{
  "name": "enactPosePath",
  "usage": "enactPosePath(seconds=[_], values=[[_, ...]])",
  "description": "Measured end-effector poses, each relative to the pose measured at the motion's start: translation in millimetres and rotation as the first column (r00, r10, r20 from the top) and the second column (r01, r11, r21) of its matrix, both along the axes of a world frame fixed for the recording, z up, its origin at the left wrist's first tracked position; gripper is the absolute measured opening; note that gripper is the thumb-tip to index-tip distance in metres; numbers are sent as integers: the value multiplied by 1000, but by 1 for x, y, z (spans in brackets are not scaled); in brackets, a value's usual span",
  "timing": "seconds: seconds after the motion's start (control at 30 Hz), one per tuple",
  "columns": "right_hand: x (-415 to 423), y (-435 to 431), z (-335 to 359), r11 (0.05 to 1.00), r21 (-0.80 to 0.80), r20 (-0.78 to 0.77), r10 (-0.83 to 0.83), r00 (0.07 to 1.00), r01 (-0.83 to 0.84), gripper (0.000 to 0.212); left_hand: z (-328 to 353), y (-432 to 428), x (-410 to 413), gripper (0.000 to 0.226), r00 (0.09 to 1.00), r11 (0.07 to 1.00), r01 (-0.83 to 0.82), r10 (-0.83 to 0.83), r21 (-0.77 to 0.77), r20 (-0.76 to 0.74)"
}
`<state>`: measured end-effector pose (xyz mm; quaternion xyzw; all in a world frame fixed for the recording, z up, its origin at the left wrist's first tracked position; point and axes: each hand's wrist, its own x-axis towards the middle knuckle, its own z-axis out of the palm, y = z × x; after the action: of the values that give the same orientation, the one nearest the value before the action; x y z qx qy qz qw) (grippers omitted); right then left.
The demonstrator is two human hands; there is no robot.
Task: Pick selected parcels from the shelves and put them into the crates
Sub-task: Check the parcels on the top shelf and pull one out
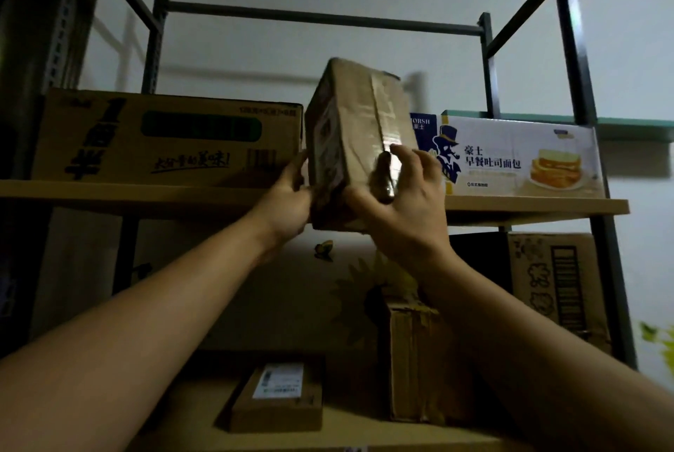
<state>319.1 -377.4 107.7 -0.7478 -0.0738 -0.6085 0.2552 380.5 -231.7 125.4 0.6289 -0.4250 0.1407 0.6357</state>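
parcel (359,138): grasped between fingers of left hand (288,203) and right hand (405,211), tilted off the shelf (109,192)
left: crate unseen, placing still ahead

brown taped parcel (359,138), tilted, held aloft before upper shelf (146,196).

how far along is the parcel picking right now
Done: nothing to confirm; no crate is in view. In hand: a taped brown parcel, tilted, gripped by the left hand and right hand in front of the upper shelf. Left: getting it into a crate; whether the small labelled parcel below is also wanted, I cannot tell.
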Motion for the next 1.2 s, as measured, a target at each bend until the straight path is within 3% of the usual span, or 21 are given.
enactPosePath(seconds=[0.07,0.13,0.2,0.27,0.33,0.43,0.63,0.8,0.9,0.97,1.03,1.13,1.2], values=[[2,-5,0,957,124,40,257,965,-260,83,1,3,1,65,998,1000,-3,3,3,-63],[5,-6,0,827,240,48,513,857,-509,82,4,5,-1,68,994,1000,11,-10,9,-110],[11,-8,-2,684,303,44,685,727,-663,82,6,6,0,66,987,997,75,-73,13,-140],[13,-7,-4,639,286,8,744,669,-714,62,5,8,-1,69,984,993,114,-115,-15,-137],[15,-7,-8,676,227,-41,726,687,-701,45,2,9,-2,66,995,997,67,-69,-28,-72],[17,-6,-14,746,171,-85,662,745,-643,55,-5,14,-5,69,998,999,-43,44,-27,47],[19,1,-28,703,164,-91,709,699,-692,69,-21,24,-6,57,981,990,-138,137,-7,134],[18,5,-30,683,276,-64,715,696,-677,49,-22,28,-11,48,986,994,-110,109,1,126],[18,3,-31,643,366,-13,727,687,-673,49,-23,26,-13,69,993,995,-90,92,-33,75],[15,1,-30,660,392,-48,710,702,-641,46,-23,25,-14,64,996,997,-67,68,-26,51],[8,-3,-24,673,406,-50,692,720,-619,61,-22,28,-16,48,997,997,-71,71,12,36],[-6,-20,-6,673,377,126,643,755,-636,95,-21,38,-23,45,988,968,-146,130,203,89],[-17,-32,2,645,357,139,679,721,-676,83,-23,44,-33,53,990,944,-131,110,303,86]])
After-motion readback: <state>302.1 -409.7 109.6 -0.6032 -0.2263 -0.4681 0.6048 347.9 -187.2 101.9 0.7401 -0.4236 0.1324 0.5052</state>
